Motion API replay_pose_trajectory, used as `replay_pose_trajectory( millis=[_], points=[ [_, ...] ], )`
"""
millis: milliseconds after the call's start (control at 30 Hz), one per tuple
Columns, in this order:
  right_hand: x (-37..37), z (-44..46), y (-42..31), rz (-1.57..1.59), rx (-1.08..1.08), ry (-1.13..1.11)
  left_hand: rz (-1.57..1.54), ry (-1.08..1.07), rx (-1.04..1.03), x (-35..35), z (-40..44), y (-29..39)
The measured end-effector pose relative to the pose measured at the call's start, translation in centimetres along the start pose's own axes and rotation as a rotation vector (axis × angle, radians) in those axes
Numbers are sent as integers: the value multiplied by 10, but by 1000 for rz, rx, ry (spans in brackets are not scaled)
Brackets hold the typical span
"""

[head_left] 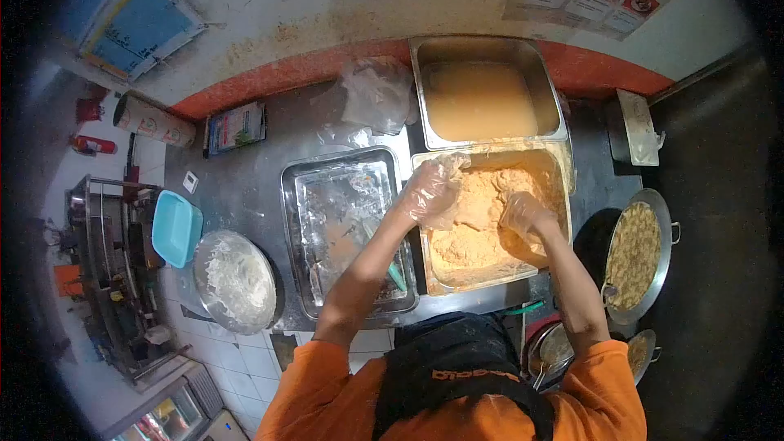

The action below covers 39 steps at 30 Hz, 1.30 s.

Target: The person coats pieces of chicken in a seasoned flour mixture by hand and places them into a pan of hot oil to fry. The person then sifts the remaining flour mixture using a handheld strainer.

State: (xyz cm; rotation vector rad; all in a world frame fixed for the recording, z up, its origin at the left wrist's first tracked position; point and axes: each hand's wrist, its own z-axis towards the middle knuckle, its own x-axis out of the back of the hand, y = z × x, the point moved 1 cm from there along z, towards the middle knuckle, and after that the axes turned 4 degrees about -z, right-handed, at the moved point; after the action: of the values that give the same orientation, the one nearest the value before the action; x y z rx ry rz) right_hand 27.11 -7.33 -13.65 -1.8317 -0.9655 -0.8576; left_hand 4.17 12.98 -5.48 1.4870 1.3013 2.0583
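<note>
The plastic-gloved left hand [433, 193] is curling its fingers above the left side of a rectangular tub [483, 281], and the gloved right hand [527, 216] is resting in the orange breading mix [465, 251], which is lying beneath and between them; whether either is pinching anything, I cannot tell. Beyond the hands a steel pan [474, 47] is holding cloudy orange liquid [482, 100], while a shallow metal tray [317, 196] is lying left of them.
</note>
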Motion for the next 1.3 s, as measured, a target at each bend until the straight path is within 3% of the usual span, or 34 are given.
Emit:
replay_pose_trajectory(
  millis=[33,100,133,167,233,300,333,367,400,433,500,533,567,667,700,733,767,833,900,933,967,1000,1033,1067,1133,1167,1233,1267,1300],
  points=[
    [28,4,-20,-6,3,-2,-3,6,2,-6,0,-7],
    [96,10,-90,-168,-189,-317,31,186,-204,-12,-6,-11],
    [90,21,-94,-222,74,-356,46,-12,107,5,-7,13],
    [81,22,-120,-262,33,-314,46,-21,103,-1,-7,9],
    [50,13,-136,-296,-28,-265,133,366,-296,-13,-9,2],
    [0,19,-119,-343,284,231,68,378,-244,-6,-9,15],
    [0,23,-117,-343,283,229,-168,343,-159,-2,-10,20],
    [-2,30,-115,-431,233,88,-402,303,-69,-1,-12,21],
    [-5,34,-113,-517,182,-51,-286,312,-108,-5,-13,15],
    [-3,32,-112,-515,185,-51,-283,312,-105,-3,-14,15],
    [21,22,-109,-200,33,397,-486,334,-67,0,-15,17],
    [33,13,-126,-379,-94,259,-485,335,-59,-1,-17,16],
    [44,7,-133,-374,-96,257,-340,377,-125,-3,-19,14],
    [67,2,-124,-176,-33,-244,-56,438,-257,-12,-23,-4],
    [71,11,-118,-174,-38,-244,86,458,-324,-17,-24,-10],
    [75,20,-114,-78,79,-243,-511,346,-64,-16,-16,-4],
    [76,23,-111,22,193,-240,-512,336,-67,-18,-17,-5],
    [90,24,-152,-126,114,-360,-306,442,-128,-17,-18,-8],
    [24,43,-134,-562,185,-307,-370,422,-149,-6,-14,2],
    [-4,48,-106,-462,366,-132,-115,502,-299,-6,-16,-1],
    [-11,37,-105,-452,364,-132,142,573,-444,-8,-21,-5],
    [-16,26,-107,-380,357,45,144,565,-447,-14,-23,-10],
    [-9,22,-111,-317,353,226,-125,501,-247,-17,-17,-13],
    [-2,21,-112,-319,354,230,-390,427,-41,-21,-15,-17],
    [15,18,-113,-254,152,43,-440,441,-24,-20,-15,-11],
    [22,18,-116,-253,152,42,-492,453,1,-18,-17,-8],
    [41,20,-118,-217,-152,158,-409,479,-27,-22,-17,-15],
    [64,10,-138,-171,-202,313,-328,500,-53,-23,-18,-14],
    [49,9,-128,-170,-204,304,-331,496,-45,-22,-21,-14]
  ],
)
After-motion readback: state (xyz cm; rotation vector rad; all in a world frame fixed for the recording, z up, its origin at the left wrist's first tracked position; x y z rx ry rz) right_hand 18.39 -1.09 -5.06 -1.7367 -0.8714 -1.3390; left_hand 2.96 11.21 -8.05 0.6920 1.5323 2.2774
